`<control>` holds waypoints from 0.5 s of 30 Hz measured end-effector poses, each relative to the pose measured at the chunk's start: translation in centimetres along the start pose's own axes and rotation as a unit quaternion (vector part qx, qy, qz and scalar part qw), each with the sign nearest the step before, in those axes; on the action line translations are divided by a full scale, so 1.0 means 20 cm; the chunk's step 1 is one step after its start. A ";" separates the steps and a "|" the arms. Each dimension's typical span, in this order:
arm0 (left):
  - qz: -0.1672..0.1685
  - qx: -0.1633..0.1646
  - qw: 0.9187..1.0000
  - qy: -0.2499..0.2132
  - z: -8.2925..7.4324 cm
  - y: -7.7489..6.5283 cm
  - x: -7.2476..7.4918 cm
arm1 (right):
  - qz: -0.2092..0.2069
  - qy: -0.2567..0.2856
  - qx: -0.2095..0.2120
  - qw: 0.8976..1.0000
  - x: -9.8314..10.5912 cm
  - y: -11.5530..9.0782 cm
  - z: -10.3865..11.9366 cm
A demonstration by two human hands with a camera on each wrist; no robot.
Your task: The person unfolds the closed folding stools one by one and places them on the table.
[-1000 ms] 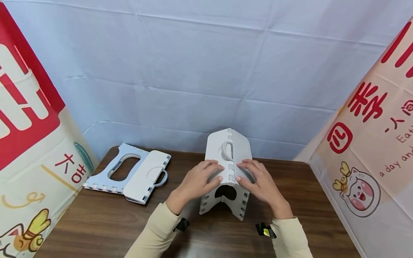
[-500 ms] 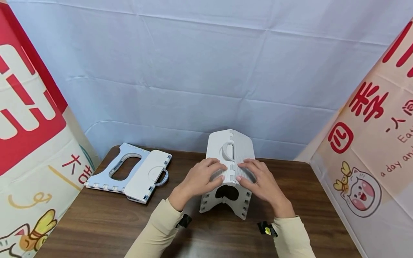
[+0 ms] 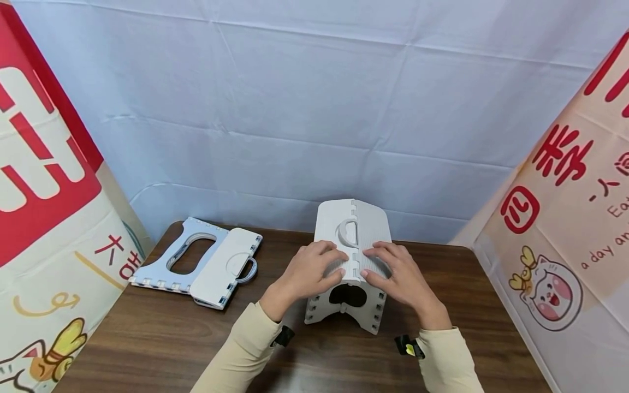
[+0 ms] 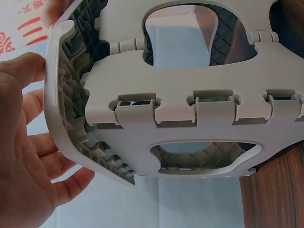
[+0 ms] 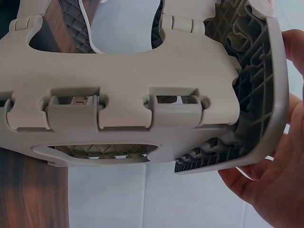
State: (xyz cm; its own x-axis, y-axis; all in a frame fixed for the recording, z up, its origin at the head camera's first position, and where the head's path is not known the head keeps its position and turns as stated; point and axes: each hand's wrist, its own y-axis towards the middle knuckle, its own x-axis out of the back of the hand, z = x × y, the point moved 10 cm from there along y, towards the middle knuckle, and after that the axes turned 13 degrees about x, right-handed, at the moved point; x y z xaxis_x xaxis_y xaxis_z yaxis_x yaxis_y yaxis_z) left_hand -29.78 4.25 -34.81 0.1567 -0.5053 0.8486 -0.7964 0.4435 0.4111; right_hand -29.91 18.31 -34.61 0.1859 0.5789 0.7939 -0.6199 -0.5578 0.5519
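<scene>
A pale grey folding stool (image 3: 330, 217), partly unfolded, stands on the table with its two top panels sloping down from a central hinge like a low roof. A loop handle (image 3: 344, 233) lies along that hinge. My left hand (image 3: 309, 270) rests its spread fingers and thumb on the left panel, and my right hand (image 3: 399, 273) presses on the right panel likewise. Under the seat, the wrist views show the hinged leg frame (image 4: 190, 80) with oval cut-outs and ribbed panel undersides. Both hands (image 4: 21, 152) (image 5: 289, 161) lie along the outside of the seat.
To the left, a blue-and-white folding stool (image 3: 223, 267) lies folded flat on the dark wood table (image 3: 162, 338), its own loop handle (image 3: 248, 271) pointing right. Pale blue cloth (image 3: 285, 109) hangs behind. Printed banners (image 3: 550, 273) stand at both sides.
The stool's top panels have opened out flatter and its near legs stand farther apart. Both hands stay on the panels and have shifted slightly right.
</scene>
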 end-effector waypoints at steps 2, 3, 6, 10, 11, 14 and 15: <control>0.004 0.002 1.000 0.006 0.00 0.00 -0.01 | 0.000 -0.001 0.002 1.000 0.00 0.00 0.00; 0.005 0.002 1.000 0.008 0.00 0.00 -0.01 | 0.001 -0.002 0.003 1.000 0.00 0.00 0.00; 0.006 0.003 1.000 0.012 -0.01 0.00 -0.01 | 0.003 -0.008 0.003 1.000 -0.01 0.00 -0.01; -0.002 0.000 1.000 0.018 -0.01 0.00 -0.01 | 0.006 -0.017 0.004 1.000 -0.01 0.00 -0.01; -0.005 -0.001 1.000 0.021 -0.01 0.00 -0.01 | 0.007 -0.020 0.004 1.000 -0.01 0.00 -0.01; -0.009 -0.003 1.000 0.027 -0.01 0.00 -0.01 | 0.010 -0.026 0.005 1.000 -0.02 0.00 -0.01; -0.010 -0.003 1.000 0.027 -0.01 0.00 -0.01 | 0.010 -0.027 0.004 1.000 -0.02 0.00 -0.01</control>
State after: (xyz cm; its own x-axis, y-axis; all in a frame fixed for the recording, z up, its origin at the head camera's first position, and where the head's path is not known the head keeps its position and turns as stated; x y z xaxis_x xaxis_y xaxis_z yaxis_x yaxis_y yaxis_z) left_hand -29.59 4.55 -34.98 0.2046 -0.4735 0.8567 -0.7891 0.4380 0.4306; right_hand -30.13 18.23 -34.93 0.2142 0.5340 0.8179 -0.6173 -0.5749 0.5371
